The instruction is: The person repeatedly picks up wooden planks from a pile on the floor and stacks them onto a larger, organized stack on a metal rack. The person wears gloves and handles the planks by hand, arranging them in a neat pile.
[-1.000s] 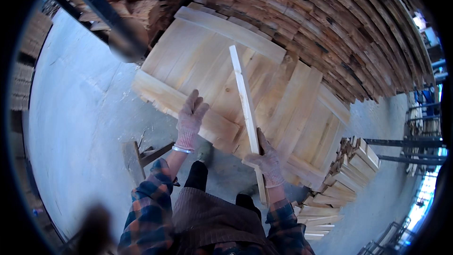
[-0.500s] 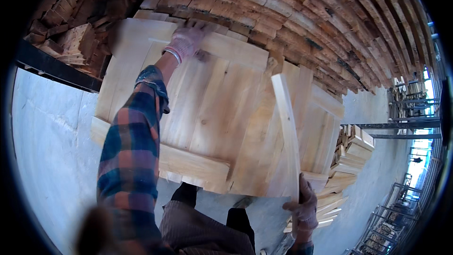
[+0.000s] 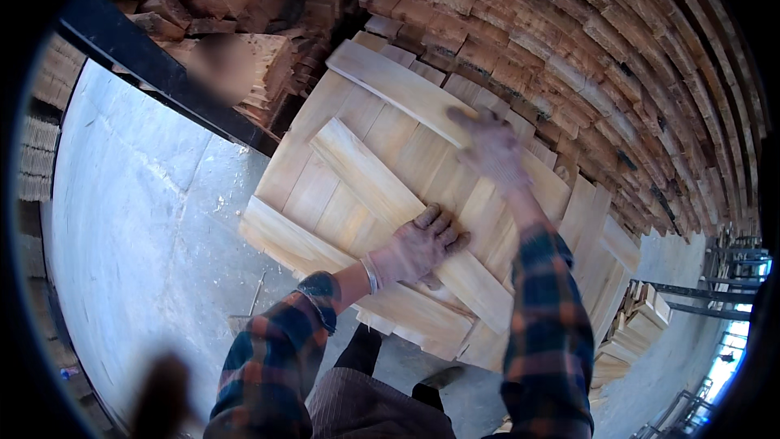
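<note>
A pale wooden board [image 3: 361,171] lies slantwise across a layer of side-by-side planks [image 3: 345,215]. My gloved left hand [image 3: 418,245] is closed over the near half of this board, its fingers bent across it. My gloved right hand [image 3: 494,150], smeared by motion, reaches to another board [image 3: 398,81] along the far side of the layer; its fingers look stretched out over that board's edge. A further board [image 3: 296,236] runs along the near side of the planks, passing beneath my left wrist.
Rough brown timber [image 3: 528,41] is stacked in rows beyond the planks. At the far left, wood offcuts [image 3: 219,0] lie beside a dark metal beam [image 3: 146,57]. Loose pale pieces [image 3: 638,321] are piled at the right. Grey concrete floor [image 3: 162,195] shows at the left.
The narrow board that my right hand held upright now lies slantwise on the planks under my left hand. My left hand came nearer; my right moved to the far board. The view has turned.
</note>
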Tool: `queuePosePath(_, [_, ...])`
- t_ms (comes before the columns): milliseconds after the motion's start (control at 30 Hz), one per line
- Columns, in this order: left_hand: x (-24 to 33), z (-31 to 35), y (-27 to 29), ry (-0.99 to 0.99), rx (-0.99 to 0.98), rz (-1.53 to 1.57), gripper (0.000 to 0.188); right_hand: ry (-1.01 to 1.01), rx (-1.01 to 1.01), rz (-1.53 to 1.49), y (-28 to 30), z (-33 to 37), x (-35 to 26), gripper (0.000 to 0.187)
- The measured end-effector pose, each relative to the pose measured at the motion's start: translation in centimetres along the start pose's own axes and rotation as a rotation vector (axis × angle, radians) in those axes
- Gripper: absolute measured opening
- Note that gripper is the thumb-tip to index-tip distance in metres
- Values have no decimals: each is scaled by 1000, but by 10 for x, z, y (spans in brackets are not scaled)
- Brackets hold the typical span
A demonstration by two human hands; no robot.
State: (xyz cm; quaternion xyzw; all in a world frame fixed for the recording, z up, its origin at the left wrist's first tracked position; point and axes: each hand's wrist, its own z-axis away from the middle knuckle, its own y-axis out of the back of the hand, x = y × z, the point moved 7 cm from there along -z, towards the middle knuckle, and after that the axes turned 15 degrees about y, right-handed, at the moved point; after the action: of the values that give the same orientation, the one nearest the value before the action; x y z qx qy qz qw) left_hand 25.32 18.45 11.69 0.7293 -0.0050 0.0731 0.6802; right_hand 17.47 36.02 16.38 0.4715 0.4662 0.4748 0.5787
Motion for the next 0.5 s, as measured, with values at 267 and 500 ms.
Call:
queuePosePath(267, [10,-14,-8,28,-106,109,102,-20,279,239,-7,24,0,66])
queuePosePath(500, [8,-16,36,253,104,189,74,63,279,-169,-46,205,-81,81])
